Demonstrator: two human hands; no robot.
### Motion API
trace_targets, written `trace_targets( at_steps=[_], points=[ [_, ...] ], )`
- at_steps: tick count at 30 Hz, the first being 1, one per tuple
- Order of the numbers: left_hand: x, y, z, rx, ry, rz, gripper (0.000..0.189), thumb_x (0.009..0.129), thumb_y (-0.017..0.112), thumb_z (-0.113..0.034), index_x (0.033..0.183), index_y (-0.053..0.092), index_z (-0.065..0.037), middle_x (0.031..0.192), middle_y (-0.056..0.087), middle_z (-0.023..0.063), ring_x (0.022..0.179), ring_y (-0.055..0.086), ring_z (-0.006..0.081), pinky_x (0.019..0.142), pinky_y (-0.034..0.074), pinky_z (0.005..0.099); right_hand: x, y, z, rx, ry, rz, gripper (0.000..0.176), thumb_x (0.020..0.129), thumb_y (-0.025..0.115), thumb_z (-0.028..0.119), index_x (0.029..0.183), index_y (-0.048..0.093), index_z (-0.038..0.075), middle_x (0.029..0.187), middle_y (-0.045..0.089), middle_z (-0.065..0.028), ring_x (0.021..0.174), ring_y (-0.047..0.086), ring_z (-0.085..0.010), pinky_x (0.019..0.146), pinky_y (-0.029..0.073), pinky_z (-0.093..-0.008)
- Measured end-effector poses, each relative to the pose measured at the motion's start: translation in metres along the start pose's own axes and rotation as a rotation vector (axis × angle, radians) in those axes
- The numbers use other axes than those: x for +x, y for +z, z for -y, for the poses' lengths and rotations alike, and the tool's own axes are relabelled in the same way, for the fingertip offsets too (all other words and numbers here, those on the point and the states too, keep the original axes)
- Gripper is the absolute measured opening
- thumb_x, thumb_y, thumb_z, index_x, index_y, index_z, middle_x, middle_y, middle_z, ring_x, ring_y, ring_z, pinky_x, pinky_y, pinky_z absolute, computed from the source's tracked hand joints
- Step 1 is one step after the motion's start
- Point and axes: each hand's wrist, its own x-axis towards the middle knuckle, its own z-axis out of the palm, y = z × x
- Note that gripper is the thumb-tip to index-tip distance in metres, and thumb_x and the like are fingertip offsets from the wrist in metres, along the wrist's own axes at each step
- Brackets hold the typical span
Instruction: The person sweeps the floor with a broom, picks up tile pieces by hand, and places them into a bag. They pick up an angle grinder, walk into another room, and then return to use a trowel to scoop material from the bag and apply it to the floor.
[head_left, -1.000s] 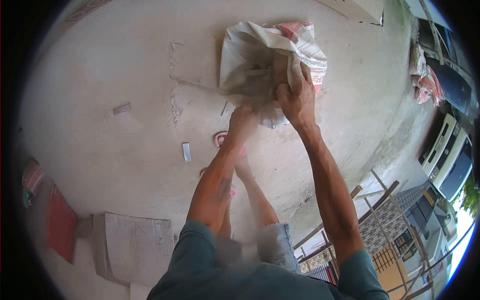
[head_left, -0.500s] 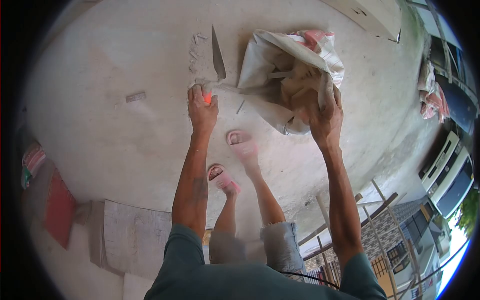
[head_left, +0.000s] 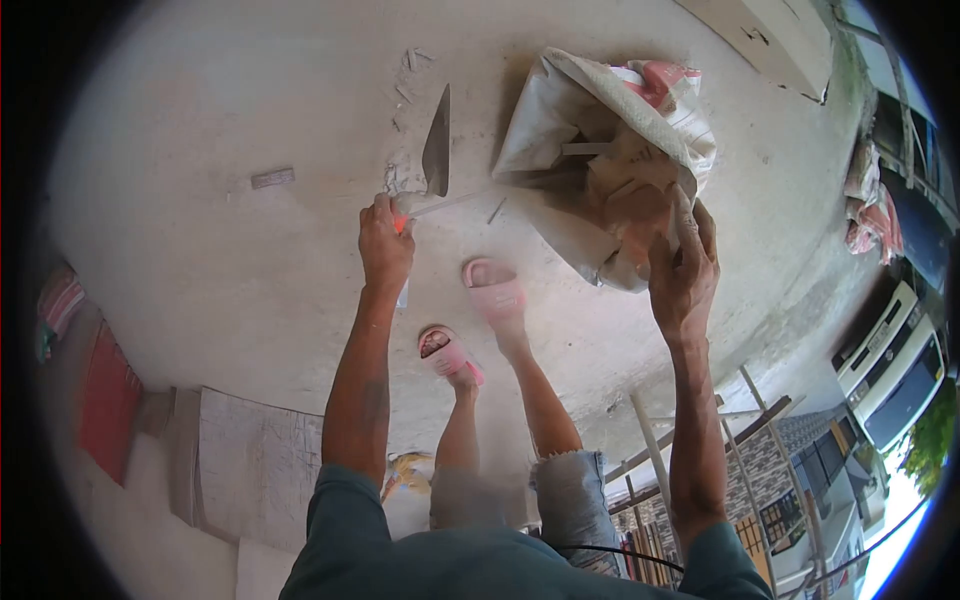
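Note:
My left hand (head_left: 385, 243) is closed around the orange handle (head_left: 401, 223) of a trowel. Its pointed metal blade (head_left: 437, 150) is low over the concrete floor, beside grey debris (head_left: 397, 178). A thin pale strip (head_left: 445, 204) lies by the trowel. On the right, my right hand (head_left: 685, 265) grips the near rim of a white woven sack (head_left: 630, 100) with red print. The sack lies with its mouth open, and inside I see dusty brownish material (head_left: 625, 180) and a pale strip (head_left: 587, 148).
A small grey chunk (head_left: 273, 178) lies left on the floor (head_left: 200, 270). My feet in pink slippers (head_left: 495, 293) stand near the sack. Pale boards (head_left: 260, 450) and a red panel (head_left: 108, 400) are lower left. At right are metal bars (head_left: 650, 440) and a parked vehicle (head_left: 893, 365).
My left hand has drawn the trowel back toward my feet, and the blade's tilt has changed. My right hand stays at the sack's rim. The whole view has shifted slightly.

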Motion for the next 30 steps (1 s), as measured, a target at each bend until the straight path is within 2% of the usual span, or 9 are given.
trace_targets(
  at_steps=[7, 10, 13, 16, 18, 20, 23, 27, 30],
  points=[
    [-0.018, 0.020, -0.118, -0.482, 0.423, -0.042, 0.036, 0.071, 0.068, 0.004, 0.099, 0.046, 0.000, 0.103, 0.050, 0.0210, 0.102, 0.048, 0.0395, 0.083, 0.044, 0.0451, 0.005, 0.008, 0.009, -0.107, -0.001, -0.057, 0.051, 0.084, 0.051, 0.009, 0.134, 0.047, -0.001, 0.134, 0.047, -0.0237, 0.119, 0.051, -0.0386, 0.096, 0.043, -0.0428],
    [-0.020, 0.022, -0.102, -0.529, 0.120, 0.096, 0.039, 0.081, 0.072, -0.024, 0.096, 0.044, -0.001, 0.077, 0.059, 0.0210, 0.067, 0.058, 0.0449, 0.063, 0.048, 0.0501, 0.002, 0.007, 0.007, -0.167, 0.083, -0.113, 0.052, 0.085, 0.051, 0.012, 0.135, 0.045, -0.001, 0.137, 0.043, -0.0256, 0.124, 0.045, -0.0395, 0.100, 0.039, -0.0432],
    [-0.015, -0.032, -0.023, -0.357, -0.272, -0.033, 0.039, 0.085, 0.064, -0.035, 0.096, 0.048, -0.002, 0.076, 0.062, 0.0213, 0.063, 0.061, 0.0422, 0.060, 0.049, 0.0476, -0.011, 0.011, 0.027, -0.119, 0.063, -0.120, 0.059, 0.085, 0.056, 0.013, 0.142, 0.040, 0.008, 0.141, 0.033, -0.0236, 0.125, 0.041, -0.0416, 0.102, 0.037, -0.0478],
    [-0.022, -0.076, 0.108, -0.213, -0.288, -0.201, 0.028, 0.086, 0.060, -0.024, 0.097, 0.045, -0.004, 0.074, 0.061, 0.0182, 0.063, 0.064, 0.0290, 0.055, 0.050, 0.0406, -0.027, 0.034, 0.053, -0.213, 0.005, -0.108, 0.062, 0.084, 0.060, 0.014, 0.143, 0.039, 0.014, 0.142, 0.026, -0.0210, 0.125, 0.040, -0.0417, 0.101, 0.038, -0.0496],
    [-0.032, -0.120, 0.171, -0.459, -0.581, -0.127, 0.032, 0.084, 0.059, -0.015, 0.103, 0.038, 0.000, 0.079, 0.061, 0.0248, 0.063, 0.062, 0.0405, 0.059, 0.049, 0.0482, -0.048, 0.049, 0.079, -0.276, 0.011, -0.037, 0.064, 0.082, 0.061, 0.015, 0.142, 0.040, 0.017, 0.142, 0.025, -0.0202, 0.125, 0.039, -0.0409, 0.100, 0.040, -0.0491],
    [-0.046, -0.167, 0.204, -0.509, -0.774, -0.183, 0.037, 0.083, 0.064, -0.009, 0.096, 0.029, -0.007, 0.064, 0.050, 0.0060, 0.049, 0.056, 0.0161, 0.037, 0.043, 0.0291, -0.057, 0.070, 0.111, -0.263, 0.073, 0.006, 0.064, 0.082, 0.062, 0.014, 0.142, 0.040, 0.018, 0.143, 0.026, -0.0201, 0.127, 0.038, -0.0397, 0.098, 0.042, -0.0477],
    [-0.067, -0.202, 0.264, -0.200, -0.770, -0.381, 0.038, 0.082, 0.064, -0.016, 0.102, 0.035, -0.002, 0.072, 0.055, 0.0140, 0.049, 0.056, 0.0233, 0.040, 0.045, 0.0375, -0.069, 0.100, 0.162, 0.113, 0.054, 0.137, 0.059, 0.083, 0.061, 0.012, 0.139, 0.042, 0.007, 0.139, 0.029, -0.0253, 0.126, 0.036, -0.0426, 0.100, 0.037, -0.0489],
    [-0.039, -0.255, 0.316, -0.446, -0.948, -0.296, 0.047, 0.083, 0.062, -0.021, 0.115, 0.036, 0.002, 0.088, 0.062, 0.0259, 0.074, 0.065, 0.0385, 0.065, 0.053, 0.0469, -0.069, 0.119, 0.240, 0.198, -0.057, 0.386, 0.058, 0.082, 0.061, 0.007, 0.136, 0.042, 0.001, 0.132, 0.036, -0.0300, 0.124, 0.038, -0.0439, 0.099, 0.036, -0.0477],
    [0.028, -0.253, 0.411, -0.073, -0.652, -0.248, 0.048, 0.085, 0.057, -0.018, 0.122, 0.035, 0.002, 0.096, 0.062, 0.0286, 0.091, 0.062, 0.0438, 0.080, 0.049, 0.0488, -0.079, 0.153, 0.262, 0.154, -0.109, 0.393, 0.057, 0.081, 0.060, 0.005, 0.135, 0.043, 0.000, 0.129, 0.039, -0.0297, 0.122, 0.040, -0.0424, 0.098, 0.037, -0.0469]
  ],
)
